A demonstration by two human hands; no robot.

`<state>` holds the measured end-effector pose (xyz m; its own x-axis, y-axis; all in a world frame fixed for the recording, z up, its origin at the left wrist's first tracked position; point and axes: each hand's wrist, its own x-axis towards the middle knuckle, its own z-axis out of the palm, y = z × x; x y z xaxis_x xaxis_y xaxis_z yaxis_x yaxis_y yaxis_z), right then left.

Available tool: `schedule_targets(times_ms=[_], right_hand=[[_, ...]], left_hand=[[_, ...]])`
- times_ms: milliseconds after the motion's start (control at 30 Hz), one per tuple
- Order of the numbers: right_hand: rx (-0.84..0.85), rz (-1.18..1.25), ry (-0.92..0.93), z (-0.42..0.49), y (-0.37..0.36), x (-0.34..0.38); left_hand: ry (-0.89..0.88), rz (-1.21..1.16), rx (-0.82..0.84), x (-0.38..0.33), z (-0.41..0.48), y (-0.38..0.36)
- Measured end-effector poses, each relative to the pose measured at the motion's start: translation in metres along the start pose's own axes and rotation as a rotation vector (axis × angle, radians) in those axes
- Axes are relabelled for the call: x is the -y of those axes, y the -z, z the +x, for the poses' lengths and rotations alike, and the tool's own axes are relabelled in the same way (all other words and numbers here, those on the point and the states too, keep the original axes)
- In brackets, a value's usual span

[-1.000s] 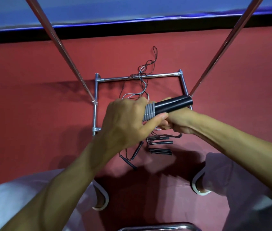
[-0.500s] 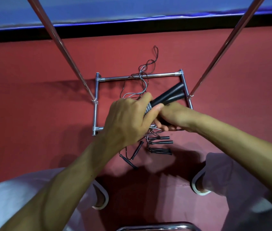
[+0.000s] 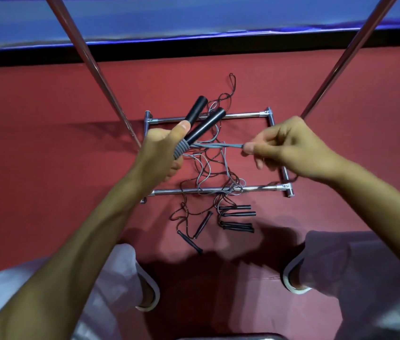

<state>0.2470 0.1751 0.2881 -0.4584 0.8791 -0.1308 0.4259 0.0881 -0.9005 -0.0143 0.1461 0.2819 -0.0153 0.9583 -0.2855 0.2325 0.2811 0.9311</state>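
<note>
Cord point(image 3: 218, 145), grey, drawn taut and nearly level across the centre of the frame, from the coil point(image 3: 181, 147) at the base of the handles point(image 3: 207, 124) out to the right. Handles paired, black, long axis slanting up and to the right, tips over the far bar of the rack point(image 3: 240, 115). Clenched round their lower ends: left grip point(image 3: 159, 149), thumb up beside the nearer handle. Pinching the free end of the cord between thumb and fingertips: right grip point(image 3: 289, 146), level with the coil and well apart from it. Free end thus to the right of the bundle, crosswise to the handles' axis. Probably next: another turn round them or a tuck under the coil, led from the right, with the left only steadying. Below, slack loops draped over the near bar, down to the floor point(image 3: 46, 168), among more ropes point(image 3: 237, 225) in the lower centre.
</note>
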Motion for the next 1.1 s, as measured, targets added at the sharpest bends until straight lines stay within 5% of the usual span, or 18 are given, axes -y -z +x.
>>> schedule_targets(times_ms=[100,167,300,433,533,667,767,1100], right_hand=[[0.24,0.594,-0.574,0.005,0.009,0.006],[0.248,0.631,-0.62,0.008,0.011,0.003],[0.084,0.317,-0.238,0.004,0.002,-0.002],[-0.084,-0.367,0.249,-0.003,-0.003,-0.002],[-0.082,-0.554,0.322,-0.005,-0.006,-0.004],[0.21,0.4,-0.395,0.0,-0.007,0.008],[0.256,0.566,-0.598,0.004,-0.003,0.005],[0.011,-0.568,0.39,-0.006,-0.017,0.007]], left_hand=[[-0.099,0.078,0.007,0.001,0.0,-0.001],[-0.19,0.171,0.0,0.007,0.0,-0.002],[-0.157,0.231,0.053,0.011,0.003,0.0],[-0.074,0.216,0.144,0.007,0.005,0.008],[-0.112,0.287,0.093,0.01,0.004,0.006],[-0.208,0.363,-0.003,0.014,0.006,0.003],[-0.265,0.467,-0.075,0.014,0.002,-0.003],[0.001,0.271,-0.05,0.016,0.009,0.0]])
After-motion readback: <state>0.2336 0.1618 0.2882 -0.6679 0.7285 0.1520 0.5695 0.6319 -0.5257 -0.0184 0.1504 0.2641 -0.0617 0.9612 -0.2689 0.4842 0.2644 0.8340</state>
